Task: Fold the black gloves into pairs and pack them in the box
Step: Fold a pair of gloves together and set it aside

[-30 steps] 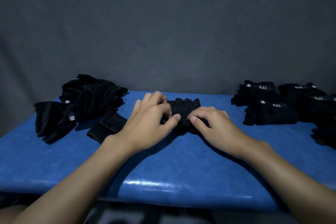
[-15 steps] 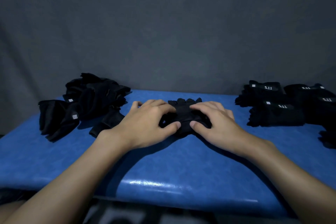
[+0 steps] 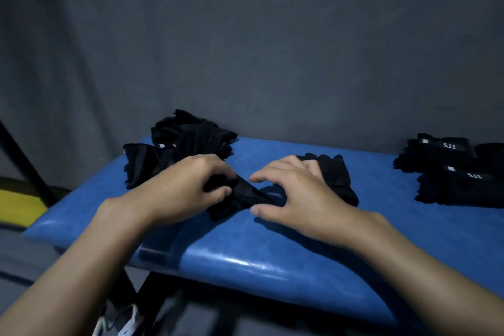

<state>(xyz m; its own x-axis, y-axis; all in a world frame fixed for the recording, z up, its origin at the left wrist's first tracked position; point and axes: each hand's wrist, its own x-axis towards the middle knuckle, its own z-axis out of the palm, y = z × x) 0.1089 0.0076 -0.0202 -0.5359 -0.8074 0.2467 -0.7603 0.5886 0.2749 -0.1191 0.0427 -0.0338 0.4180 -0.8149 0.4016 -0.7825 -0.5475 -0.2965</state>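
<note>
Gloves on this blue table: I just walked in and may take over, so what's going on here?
A person is folding a black glove in the middle of the blue table. The left hand grips one end; the right hand lies over the other end, fingers curved, its grip unclear. A loose pile of gloves sits at the far left, and folded pairs marked 5.11 sit at the right.

Table (image 3: 272, 248) layout: one glove (image 3: 245, 196) lies mid-table, a heap of gloves (image 3: 191, 139) to its left, folded pairs (image 3: 447, 172) to its right.
</note>
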